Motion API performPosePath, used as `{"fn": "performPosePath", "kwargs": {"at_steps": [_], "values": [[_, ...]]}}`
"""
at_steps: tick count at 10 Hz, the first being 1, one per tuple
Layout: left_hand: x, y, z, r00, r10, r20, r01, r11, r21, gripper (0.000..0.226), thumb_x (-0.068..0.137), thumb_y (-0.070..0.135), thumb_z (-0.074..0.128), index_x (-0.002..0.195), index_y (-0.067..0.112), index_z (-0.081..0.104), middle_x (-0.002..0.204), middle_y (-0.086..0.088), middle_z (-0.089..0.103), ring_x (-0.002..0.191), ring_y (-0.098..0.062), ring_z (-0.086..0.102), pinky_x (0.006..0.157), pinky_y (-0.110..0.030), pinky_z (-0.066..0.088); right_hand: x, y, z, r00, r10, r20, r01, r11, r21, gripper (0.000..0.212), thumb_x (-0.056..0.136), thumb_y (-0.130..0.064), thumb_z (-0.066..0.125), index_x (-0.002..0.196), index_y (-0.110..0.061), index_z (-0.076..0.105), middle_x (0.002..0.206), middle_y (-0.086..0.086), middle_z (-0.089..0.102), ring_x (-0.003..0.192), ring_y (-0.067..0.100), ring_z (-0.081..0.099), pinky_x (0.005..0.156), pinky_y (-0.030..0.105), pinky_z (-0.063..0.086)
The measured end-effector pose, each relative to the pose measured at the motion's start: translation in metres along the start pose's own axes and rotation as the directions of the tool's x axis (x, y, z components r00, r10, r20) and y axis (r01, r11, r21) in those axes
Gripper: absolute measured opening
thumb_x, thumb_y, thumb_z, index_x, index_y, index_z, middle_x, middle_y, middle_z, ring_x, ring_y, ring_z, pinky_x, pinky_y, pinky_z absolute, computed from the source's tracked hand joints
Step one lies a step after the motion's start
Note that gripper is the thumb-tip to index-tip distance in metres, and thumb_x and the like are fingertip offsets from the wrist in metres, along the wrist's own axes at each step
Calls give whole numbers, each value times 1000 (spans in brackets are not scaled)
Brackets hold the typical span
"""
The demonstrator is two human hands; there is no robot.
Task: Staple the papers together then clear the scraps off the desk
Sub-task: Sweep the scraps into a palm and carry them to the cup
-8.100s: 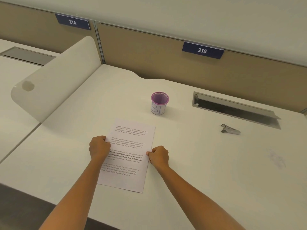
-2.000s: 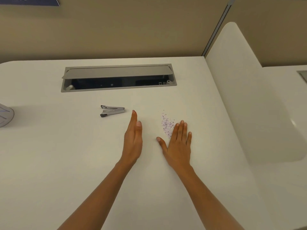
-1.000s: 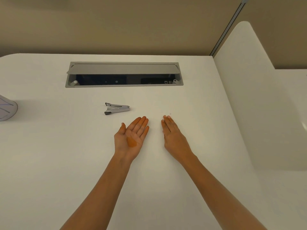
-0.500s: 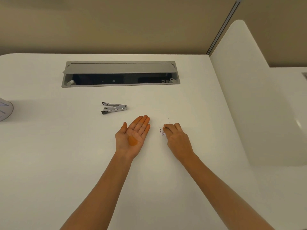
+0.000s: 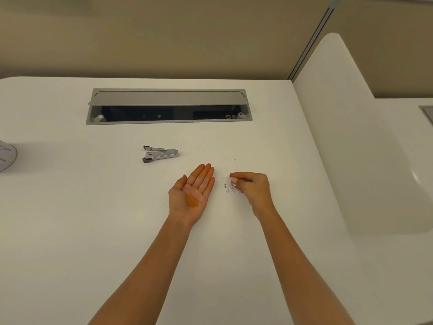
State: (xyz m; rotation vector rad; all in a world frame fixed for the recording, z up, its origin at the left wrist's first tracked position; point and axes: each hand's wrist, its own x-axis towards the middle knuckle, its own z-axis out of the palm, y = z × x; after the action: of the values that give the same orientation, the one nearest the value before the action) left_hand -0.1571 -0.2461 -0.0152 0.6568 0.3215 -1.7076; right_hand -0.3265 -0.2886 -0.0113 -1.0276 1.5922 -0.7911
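The right hand (image 5: 251, 187) curls its fingers (image 5: 236, 178) over a small pile of paper scraps (image 5: 230, 190) on the desk (image 5: 93, 231); whether they pinch any cannot be told. Just beside, the left hand (image 5: 191, 195) lies palm up, fingers straight and together. The stapler (image 5: 160, 154) lies beyond it.

Both bare forearms reach forward side by side, with the left hand (image 5: 191, 194) and the right hand (image 5: 254, 188) near each other but apart. The left hand lies palm up, fingers straight and close together, thumb out to the side. The right hand is knuckles up, its fingers (image 5: 241, 175) curled inward, tips meeting the thumb
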Motion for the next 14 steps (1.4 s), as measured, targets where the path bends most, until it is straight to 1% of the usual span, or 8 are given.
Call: {"fn": "performPosePath", "kwargs": {"at_steps": [2, 5, 6, 8, 11, 12, 13, 14], "values": [[3, -6, 6, 1000, -12, 25, 12, 1000, 2, 50, 103, 26, 25, 135, -3, 50, 136, -21, 58, 129, -33, 53, 110, -42, 41, -29, -26, 17, 982, -47, 183, 10, 981, 194, 18, 82, 0, 70, 98, -5, 76, 97, 11, 75, 93, 21, 71, 87, 29, 56], [-2, -15, 18, 994, -16, 108, 16, 1000, 3, 53, 101, 24, 21, 134, -3, 52, 138, -20, 57, 128, -31, 55, 110, -41, 37, -69, -27, 57, 955, -238, 180, 269, 947, -177, 24, 89, -2, 60, 108, -5, 73, 123, 11, 67, 119, 17, 59, 107, 31, 41], [-4, -14, 17, 988, -9, 155, 10, 1000, -2, 54, 100, 24, 21, 133, -2, 55, 138, -20, 57, 128, -30, 55, 109, -41, 37, -77, -29, 95, 948, -317, 0, 201, 600, 774, 43, 94, -15, 35, 119, -6, 68, 140, 8, 55, 138, 16, 39, 118, 28, 21], [-8, -13, 18, 972, -4, 236, 6, 1000, -10, 52, 98, 23, 23, 134, -1, 53, 143, -18, 52, 134, -29, 48, 112, -41, 34, -57, -34, 118, 990, -33, 135, -135, -463, 876, 67, 100, -28, 6, 131, 12, 49, 146, 8, 48, 132, 22, 49, 112, 29, 33], [-11, -9, 18, 964, 6, 265, 0, 1000, -25, 54, 100, 24, 19, 132, 1, 54, 142, -16, 54, 126, -29, 57, 112, -41, 33, -78, -55, 118, 984, 176, 25, -27, 9, 1000, 52, 92, -23, 28, 123, -1, 64, 140, 12, 55, 128, 25, 52, 116, 33, 24], [-12, -5, 21, 965, -4, 262, 20, 998, -58, 52, 101, 24, 21, 133, -1, 55, 142, -17, 54, 128, -30, 56, 112, -41, 36, -86, -55, 88, 950, -274, -149, 312, 842, 440, 28, 91, -13, 53, 111, -6, 72, 126, 12, 66, 122, 20, 57, 111, 34, 38], [-12, -2, 24, 966, -7, 257, 36, 994, -107, 50, 101, 21, 25, 132, -4, 55, 140, -20, 55, 128, -33, 55, 111, -41, 40, -80, -62, 59, 985, -170, 38, 153, 950, 272, 15, 85, -6, 67, 97, -7, 76, 102, 11, 75, 100, 20, 69, 100, 40, 50], [-13, 0, 27, 970, 0, 243, 33, 991, -130, 48, 102, 20, 27, 131, -5, 56, 136, -22, 57, 126, -35, 56, 107, -41, 46, -62, -75, 27, 993, -37, 108, -39, 780, 625, 11, 87, -2, 66, 96, 0, 72, 95, 14, 74, 91, 25, 71, 90, 37, 56]]}}
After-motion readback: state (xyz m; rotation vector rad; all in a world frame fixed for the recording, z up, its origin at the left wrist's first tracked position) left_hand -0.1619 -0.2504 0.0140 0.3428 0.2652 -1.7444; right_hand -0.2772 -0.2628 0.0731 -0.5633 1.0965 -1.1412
